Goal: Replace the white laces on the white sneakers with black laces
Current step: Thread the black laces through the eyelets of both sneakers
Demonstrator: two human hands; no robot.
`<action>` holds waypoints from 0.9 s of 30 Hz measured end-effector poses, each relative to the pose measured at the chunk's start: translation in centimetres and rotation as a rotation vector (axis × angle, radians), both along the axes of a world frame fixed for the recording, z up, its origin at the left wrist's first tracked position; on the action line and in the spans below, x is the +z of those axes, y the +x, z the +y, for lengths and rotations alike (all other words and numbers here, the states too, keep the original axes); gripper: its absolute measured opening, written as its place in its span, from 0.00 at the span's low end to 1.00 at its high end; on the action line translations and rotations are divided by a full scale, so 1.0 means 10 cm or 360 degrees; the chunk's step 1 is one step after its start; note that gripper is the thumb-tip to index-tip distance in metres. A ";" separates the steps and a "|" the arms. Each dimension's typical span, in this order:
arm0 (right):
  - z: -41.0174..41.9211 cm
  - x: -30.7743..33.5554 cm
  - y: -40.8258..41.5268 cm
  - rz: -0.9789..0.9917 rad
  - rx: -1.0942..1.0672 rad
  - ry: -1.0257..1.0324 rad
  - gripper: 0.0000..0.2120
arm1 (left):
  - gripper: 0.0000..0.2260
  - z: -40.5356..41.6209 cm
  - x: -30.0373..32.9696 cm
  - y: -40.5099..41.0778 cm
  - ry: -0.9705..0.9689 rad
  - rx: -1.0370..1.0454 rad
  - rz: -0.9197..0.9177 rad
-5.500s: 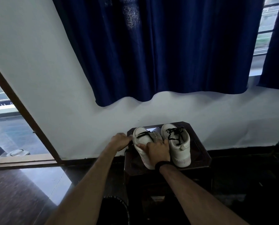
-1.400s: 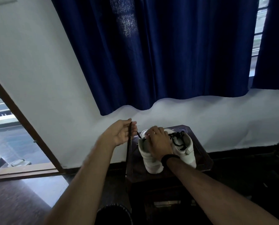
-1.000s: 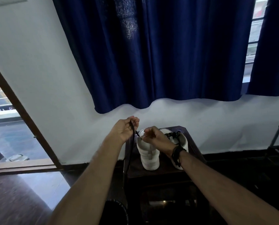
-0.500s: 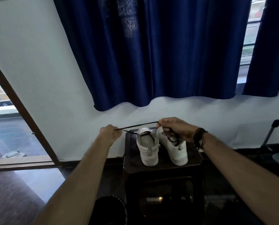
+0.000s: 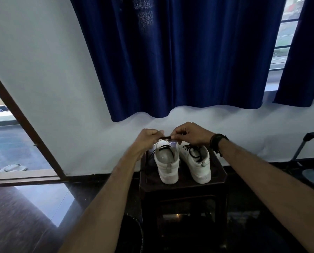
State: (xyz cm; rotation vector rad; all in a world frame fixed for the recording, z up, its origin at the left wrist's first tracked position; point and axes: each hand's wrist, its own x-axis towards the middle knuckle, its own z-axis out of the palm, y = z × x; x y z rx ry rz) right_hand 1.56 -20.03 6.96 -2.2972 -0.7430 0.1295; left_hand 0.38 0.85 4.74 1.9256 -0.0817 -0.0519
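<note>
1. A big blue curtain [image 5: 185,57] hangs on the wall
2. Two white sneakers [image 5: 168,162] sit on a dark stool [image 5: 183,187]
3. My left hand [image 5: 148,138] and right hand [image 5: 191,134] pinch the black lace [image 5: 166,137] above the left shoe

My left hand [image 5: 148,136] and right hand [image 5: 190,134] cover the toe ends of the two white leather sneakers [image 5: 167,162], so I cannot tell how far the thin black lace [image 5: 166,137] pinched between my fingers runs through the eyelets. The lower part of the dark wooden stool [image 5: 183,187] sinks into shadow, and the round dark bin [image 5: 132,232] beside it is cut off by the bottom edge. The grey slippers [image 5: 13,167] outside the doorway are too small to make out.
</note>
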 end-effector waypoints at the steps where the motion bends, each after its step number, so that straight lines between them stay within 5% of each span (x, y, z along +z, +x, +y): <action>1: -0.05 0.01 0.02 -0.0009 -0.0023 -0.0034 0.07 | 0.16 0.05 0.00 0.03 0.0011 0.0129 -0.0023; 7: -0.22 -0.15 0.18 -0.0230 -0.0282 -0.0118 0.06 | 0.14 0.20 -0.16 0.13 0.0839 0.0396 -0.0230; 9: -0.10 -0.20 0.17 -0.0374 -0.0252 -0.0077 0.04 | 0.14 0.03 -0.12 0.07 0.0360 0.0129 -0.0271; 12: 0.13 -0.26 0.21 -0.0495 -0.0336 0.0005 0.03 | 0.15 -0.21 -0.11 0.08 -0.0308 -0.0150 0.0046; 20: 0.29 -0.50 0.36 -0.0382 -0.0397 0.0136 0.06 | 0.16 -0.08 -0.33 0.32 -0.0003 -0.0147 0.0023; 27: 0.34 -0.84 0.61 -0.0096 -0.0666 0.0030 0.13 | 0.11 -0.19 -0.61 0.54 0.0481 0.0243 -0.0227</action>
